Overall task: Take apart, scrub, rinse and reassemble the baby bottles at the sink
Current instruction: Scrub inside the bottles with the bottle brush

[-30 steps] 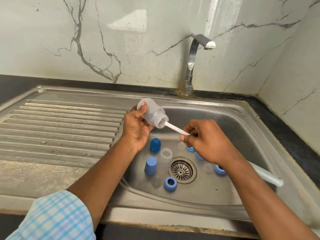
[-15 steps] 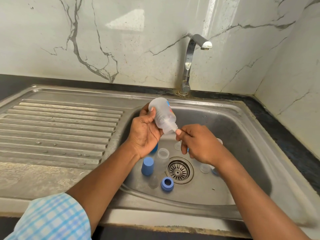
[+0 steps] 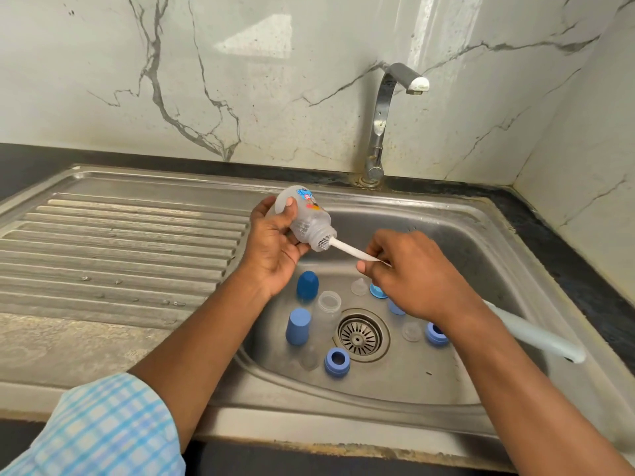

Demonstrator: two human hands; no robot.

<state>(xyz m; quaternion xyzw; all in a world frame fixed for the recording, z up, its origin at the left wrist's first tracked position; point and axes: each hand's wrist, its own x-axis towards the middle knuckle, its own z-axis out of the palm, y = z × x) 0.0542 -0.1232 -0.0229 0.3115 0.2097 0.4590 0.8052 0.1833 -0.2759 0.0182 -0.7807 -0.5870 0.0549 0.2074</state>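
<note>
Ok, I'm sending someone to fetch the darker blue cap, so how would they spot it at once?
Look into the steel sink basin, left of the round drain. Two blue caps stand there; the darker blue cap is the one farther from the sink's front edge, just under the left hand. It is dome-topped and deeper blue than the paler, flat-topped cap in front of it.

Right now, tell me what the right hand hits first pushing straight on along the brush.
Likely the mouth of the bottle, held in the left hand and facing the right hand; the brush enters it.
</note>
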